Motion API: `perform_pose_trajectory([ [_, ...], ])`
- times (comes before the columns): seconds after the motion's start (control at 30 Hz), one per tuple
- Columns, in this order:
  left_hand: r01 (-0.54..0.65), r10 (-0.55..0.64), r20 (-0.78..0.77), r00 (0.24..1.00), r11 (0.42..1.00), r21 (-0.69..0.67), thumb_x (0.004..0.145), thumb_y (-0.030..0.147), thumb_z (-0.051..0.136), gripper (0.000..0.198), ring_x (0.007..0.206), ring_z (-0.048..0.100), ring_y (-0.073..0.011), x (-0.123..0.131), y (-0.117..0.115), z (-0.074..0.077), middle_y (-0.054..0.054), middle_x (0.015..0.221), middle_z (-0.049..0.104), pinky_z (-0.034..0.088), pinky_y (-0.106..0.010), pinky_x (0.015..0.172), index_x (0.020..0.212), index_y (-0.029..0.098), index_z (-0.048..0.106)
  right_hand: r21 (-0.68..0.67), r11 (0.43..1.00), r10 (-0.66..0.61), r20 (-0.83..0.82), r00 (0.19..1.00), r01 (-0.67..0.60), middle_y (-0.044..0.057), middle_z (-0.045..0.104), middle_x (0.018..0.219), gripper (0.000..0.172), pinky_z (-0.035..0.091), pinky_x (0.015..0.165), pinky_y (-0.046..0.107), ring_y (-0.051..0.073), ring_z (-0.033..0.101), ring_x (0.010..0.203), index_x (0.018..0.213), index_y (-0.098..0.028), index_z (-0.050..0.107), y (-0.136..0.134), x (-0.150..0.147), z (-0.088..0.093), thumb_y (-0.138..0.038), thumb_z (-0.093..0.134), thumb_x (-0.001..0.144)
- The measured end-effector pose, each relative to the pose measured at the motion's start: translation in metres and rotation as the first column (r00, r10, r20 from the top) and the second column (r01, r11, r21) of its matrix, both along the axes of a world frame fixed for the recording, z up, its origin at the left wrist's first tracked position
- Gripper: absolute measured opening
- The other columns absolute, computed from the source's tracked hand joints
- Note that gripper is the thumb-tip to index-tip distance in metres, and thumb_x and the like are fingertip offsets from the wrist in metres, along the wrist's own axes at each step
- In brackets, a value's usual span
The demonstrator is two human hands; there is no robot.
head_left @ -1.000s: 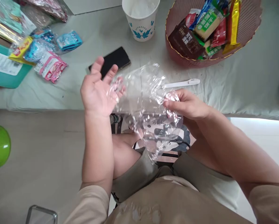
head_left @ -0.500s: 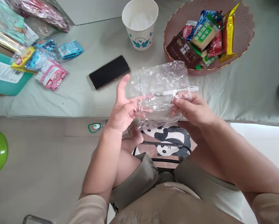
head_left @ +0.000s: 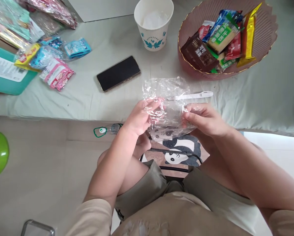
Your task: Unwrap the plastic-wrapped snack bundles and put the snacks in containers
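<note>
A crinkled clear plastic bag (head_left: pixel 175 113) is stretched between my two hands, over the front edge of the cloth-covered surface. My right hand (head_left: pixel 208 119) pinches its right side between thumb and fingers. At its left side, my left hand (head_left: pixel 143 114) is closed on the film, its fingertips seen through shiny plastic; whether they are inside or behind it I cannot tell. A white-handled craft knife (head_left: pixel 196 95) lies on the cloth just beyond the bag, its blade end pointing left toward my left fingertips.
A black phone (head_left: pixel 118 73) lies left of the bag. Behind stand a paper cup (head_left: pixel 154 39) and a pink ribbed bowl (head_left: pixel 264 42) of wrapped snacks. Small snack packs (head_left: pixel 57 73) and a teal box (head_left: pixel 14 85) are at left. A panda-print bag (head_left: pixel 181 154) sits below.
My left hand has gone from spread, with the thumb raised, to closed on the bag's left side. My right hand keeps its pinch, now clear of the craft knife in view.
</note>
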State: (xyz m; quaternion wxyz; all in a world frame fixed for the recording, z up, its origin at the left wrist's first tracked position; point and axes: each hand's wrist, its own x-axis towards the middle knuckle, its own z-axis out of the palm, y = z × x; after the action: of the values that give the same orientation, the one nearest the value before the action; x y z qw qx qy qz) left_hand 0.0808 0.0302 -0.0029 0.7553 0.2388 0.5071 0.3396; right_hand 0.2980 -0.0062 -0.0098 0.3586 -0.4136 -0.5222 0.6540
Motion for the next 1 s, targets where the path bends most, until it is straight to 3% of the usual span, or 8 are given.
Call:
perform_pose_trajectory([
  [0.17, -0.169, 0.214, -0.185, 0.959, 0.957, 0.235, 0.081, 0.04, 0.087, 0.037, 0.038, 0.032, -0.0018, -0.007, 0.008, -0.007, 0.007, 0.051, 0.042, 0.021, -0.017, 0.034, 0.066, 0.019, 0.06, 0.054, 0.993, -0.103, 0.034, 0.994, 0.101, 0.0, 0.061, 0.056, 0.051, 0.04, 0.053, 0.028, 0.011, 0.052, 0.052, 0.061, -0.021, 0.063, 0.001, -0.001, -0.006, -0.061, 0.073, 0.09],
  [0.33, -0.371, 0.403, -0.072, 0.912, 0.888, 0.271, 0.087, 0.057, 0.078, 0.043, 0.045, 0.046, -0.0061, -0.019, 0.017, -0.004, 0.005, 0.056, 0.047, 0.037, -0.018, 0.04, 0.071, 0.023, 0.056, -0.029, 0.956, -0.293, -0.062, 0.954, 0.292, -0.004, 0.05, 0.052, 0.049, 0.039, 0.048, 0.028, 0.01, 0.048, 0.045, 0.062, -0.022, 0.064, 0.002, -0.004, -0.014, -0.064, 0.083, 0.078],
  [0.47, -0.188, 0.191, 0.005, 0.982, 0.961, 0.204, 0.09, 0.07, 0.065, 0.049, 0.079, 0.077, -0.0189, -0.017, 0.004, -0.01, -0.002, 0.09, 0.074, 0.061, -0.029, 0.069, 0.115, 0.028, 0.06, -0.02, 0.946, -0.324, -0.098, 0.941, 0.323, -0.002, 0.058, 0.056, 0.047, 0.041, 0.05, 0.027, 0.011, 0.057, 0.05, 0.064, -0.021, 0.064, 0.005, -0.007, -0.015, -0.06, 0.083, 0.081],
  [0.57, 0.089, -0.073, -0.066, 0.995, 0.948, 0.307, 0.079, 0.055, 0.085, 0.084, 0.075, 0.079, -0.0212, -0.017, -0.005, -0.018, -0.002, 0.098, 0.079, 0.063, -0.032, 0.068, 0.146, 0.037, 0.04, -0.019, 0.934, -0.357, -0.1, 0.929, 0.357, -0.002, 0.061, 0.058, 0.048, 0.043, 0.049, 0.026, 0.011, 0.059, 0.05, 0.064, -0.021, 0.063, 0.006, -0.008, -0.016, -0.062, 0.082, 0.081],
  [0.67, 0.122, -0.029, -0.178, 0.984, 0.83, 0.543, 0.078, 0.042, 0.089, 0.098, 0.064, 0.076, -0.0167, -0.019, -0.01, -0.021, 0.001, 0.09, 0.079, 0.063, -0.028, 0.065, 0.155, 0.038, 0.029, -0.02, 0.933, -0.361, -0.096, 0.928, 0.361, -0.002, 0.063, 0.059, 0.049, 0.048, 0.05, 0.026, 0.011, 0.061, 0.05, 0.067, -0.021, 0.061, 0.005, -0.007, -0.015, -0.064, 0.08, 0.082],
  [0.8, 0.035, 0.205, -0.169, 0.964, 0.532, 0.846, 0.092, 0.033, 0.077, 0.072, 0.064, 0.074, -0.0135, -0.019, -0.018, -0.002, 0.004, 0.085, 0.078, 0.064, -0.026, 0.063, 0.153, 0.038, 0.039, 0.055, 0.904, -0.41, -0.171, 0.896, 0.424, -0.004, 0.071, 0.067, 0.034, 0.059, 0.059, 0.029, 0.014, 0.068, 0.058, 0.101, -0.028, 0.062, -0.01, -0.005, -0.002, -0.055, 0.079, 0.088],
  [0.9, 0.134, 0.213, -0.202, 0.956, 0.297, 0.945, 0.09, 0.028, 0.079, 0.055, 0.078, 0.078, -0.0154, -0.022, -0.026, 0.017, 0.001, 0.101, 0.079, 0.067, -0.028, 0.068, 0.141, 0.035, 0.06, 0.24, 0.866, -0.399, -0.193, 0.896, 0.438, -0.004, 0.074, 0.079, 0.054, 0.064, 0.068, 0.033, 0.017, 0.073, 0.069, 0.13, -0.037, 0.052, -0.027, -0.005, 0.01, -0.038, 0.084, 0.086],
  [1.0, 0.265, 0.269, -0.298, 0.916, 0.153, 0.952, 0.083, 0.022, 0.086, 0.06, 0.095, 0.077, -0.0182, -0.032, -0.032, 0.027, 0.0, 0.117, 0.076, 0.068, -0.031, 0.076, 0.137, 0.039, 0.066, 0.477, 0.766, -0.406, -0.16, 0.9, 0.43, 0.0, 0.073, 0.103, 0.063, 0.064, 0.067, 0.034, 0.015, 0.072, 0.07, 0.136, -0.043, 0.054, -0.039, -0.005, 0.015, -0.023, 0.083, 0.084],
])
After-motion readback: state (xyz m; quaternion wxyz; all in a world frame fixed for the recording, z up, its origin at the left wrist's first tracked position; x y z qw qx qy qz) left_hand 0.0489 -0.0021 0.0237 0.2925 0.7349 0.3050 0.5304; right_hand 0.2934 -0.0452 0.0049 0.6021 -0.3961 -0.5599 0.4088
